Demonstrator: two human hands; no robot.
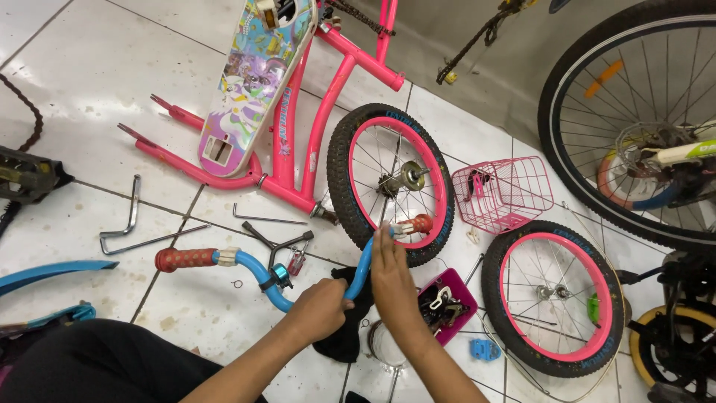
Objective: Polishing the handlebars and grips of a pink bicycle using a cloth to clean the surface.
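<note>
My left hand (pixel 322 304) grips the middle of a blue bicycle handlebar (pixel 253 265), near a small bell clamped on it. A red grip (pixel 185 259) caps the bar's left end. My right hand (pixel 393 283) lies flat and outstretched along the bar's right arm, fingertips close to the other red grip (pixel 422 222). The handlebar hovers above a black cloth (pixel 344 336) on the white tiled floor. Just beyond my fingers lies a small wheel with a pink rim (pixel 391 194).
A pink child's bike frame (pixel 294 142) with a decorated chain guard lies upside down ahead. Hex keys (pixel 130 220) and a three-way wrench (pixel 274 242) lie left. A pink basket (pixel 501 192), a second pink-rimmed wheel (pixel 552 297), a pink parts tray (pixel 447 306) and a large bicycle wheel (pixel 641 112) are right.
</note>
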